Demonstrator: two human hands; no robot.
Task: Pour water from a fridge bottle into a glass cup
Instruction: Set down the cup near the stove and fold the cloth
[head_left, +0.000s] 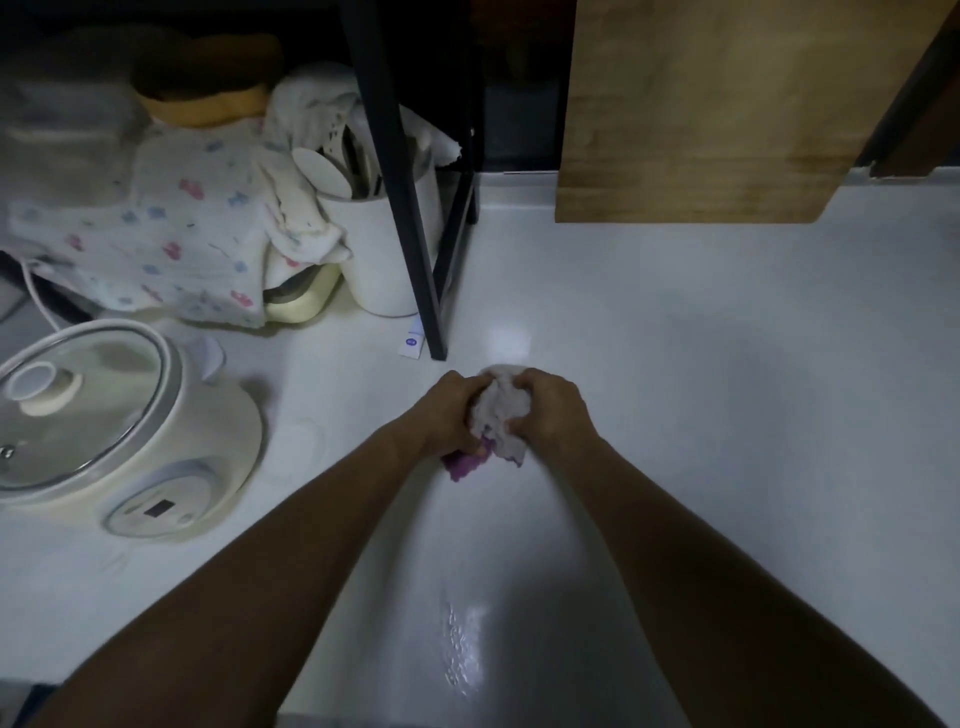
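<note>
Both of my hands hold a crumpled grey and purple cloth over the white counter. My left hand grips its left side, where a purple part hangs out below. My right hand grips the cloth's right side. A streak of water glistens on the counter between my forearms. No bottle and no glass cup are in view.
A white electric cooker with a glass lid stands at the left. Behind it lie a patterned cloth, a white utensil holder and a black rack leg. A wooden board leans at the back right.
</note>
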